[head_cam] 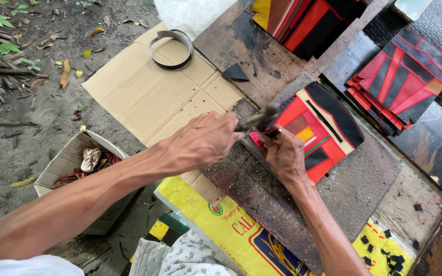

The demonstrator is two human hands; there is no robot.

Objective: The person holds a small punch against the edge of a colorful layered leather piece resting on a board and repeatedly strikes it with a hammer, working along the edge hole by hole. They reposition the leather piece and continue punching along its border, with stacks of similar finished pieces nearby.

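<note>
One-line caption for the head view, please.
Left hand grips a blurred tool over a red-and-black stitched panel that the right hand pins down.

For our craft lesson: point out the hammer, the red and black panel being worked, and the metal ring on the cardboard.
hammer [260, 119], head view, on its blurred head.
red and black panel [328, 134], head view, on its middle.
metal ring [170, 49], head view, on its band.

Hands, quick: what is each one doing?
Left hand: closed around a blurred tool.
Right hand: pressing on the red and black panel, holding it on the grey pad.
</note>
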